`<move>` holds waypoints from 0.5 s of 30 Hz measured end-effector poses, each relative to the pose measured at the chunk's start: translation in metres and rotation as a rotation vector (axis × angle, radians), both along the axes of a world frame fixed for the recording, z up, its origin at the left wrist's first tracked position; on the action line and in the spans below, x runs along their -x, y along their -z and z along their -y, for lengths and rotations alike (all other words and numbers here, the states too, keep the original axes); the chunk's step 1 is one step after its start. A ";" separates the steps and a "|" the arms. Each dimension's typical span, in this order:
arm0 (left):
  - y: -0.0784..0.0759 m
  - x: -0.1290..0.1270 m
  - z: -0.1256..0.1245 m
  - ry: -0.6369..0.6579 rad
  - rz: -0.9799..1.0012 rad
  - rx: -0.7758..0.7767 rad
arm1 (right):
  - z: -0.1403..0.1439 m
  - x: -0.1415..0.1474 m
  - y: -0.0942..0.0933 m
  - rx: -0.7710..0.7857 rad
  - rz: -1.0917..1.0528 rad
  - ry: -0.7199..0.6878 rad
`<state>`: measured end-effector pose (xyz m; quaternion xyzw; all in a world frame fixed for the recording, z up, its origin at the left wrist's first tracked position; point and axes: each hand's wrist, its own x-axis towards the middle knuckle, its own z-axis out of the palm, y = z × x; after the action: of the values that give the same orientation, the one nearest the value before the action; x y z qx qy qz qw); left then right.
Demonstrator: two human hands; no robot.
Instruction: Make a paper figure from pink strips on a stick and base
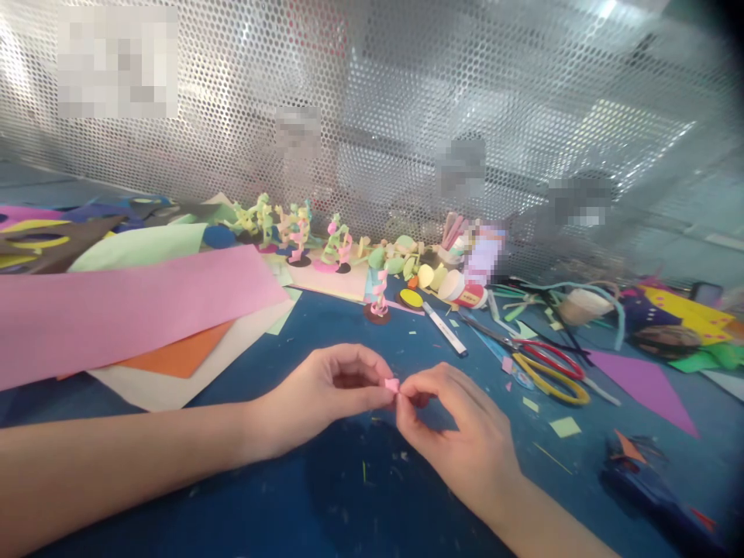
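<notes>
A small pink folded paper piece (392, 384) is pinched between both hands above the blue table (360, 465). My left hand (337, 384) grips its left side with thumb and fingertips. From the other side, my right hand (459, 415) closes thumb and forefinger on its right end. Just beyond the hands stands a pink curled paper figure (380, 293) on a round brown base. A yellow oval lid or disc (411, 298) and a white marker (445, 328) lie close by.
Scissors with red handles (558, 358) and yellow handles (561, 387) lie to the right, among paper scraps. Pink sheets (145, 302) cover the left. Several small paper figures (296, 232) line the back before a perforated metal screen (377, 116). A dark blue tool (651, 496) sits front right.
</notes>
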<state>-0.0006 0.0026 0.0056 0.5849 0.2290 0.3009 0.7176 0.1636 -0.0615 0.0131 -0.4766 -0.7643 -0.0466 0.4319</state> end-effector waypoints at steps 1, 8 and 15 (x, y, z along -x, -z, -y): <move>0.000 0.000 -0.001 -0.010 0.006 -0.005 | 0.000 -0.001 0.000 0.031 -0.029 0.007; 0.001 -0.001 -0.002 -0.038 -0.002 -0.001 | -0.002 -0.007 0.001 0.169 -0.148 0.065; 0.002 -0.001 -0.002 -0.043 0.001 0.007 | -0.003 -0.003 0.000 0.107 -0.092 0.019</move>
<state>0.0008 0.0041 0.0035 0.5772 0.2422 0.3156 0.7131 0.1666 -0.0586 0.0133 -0.5077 -0.7405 0.0121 0.4401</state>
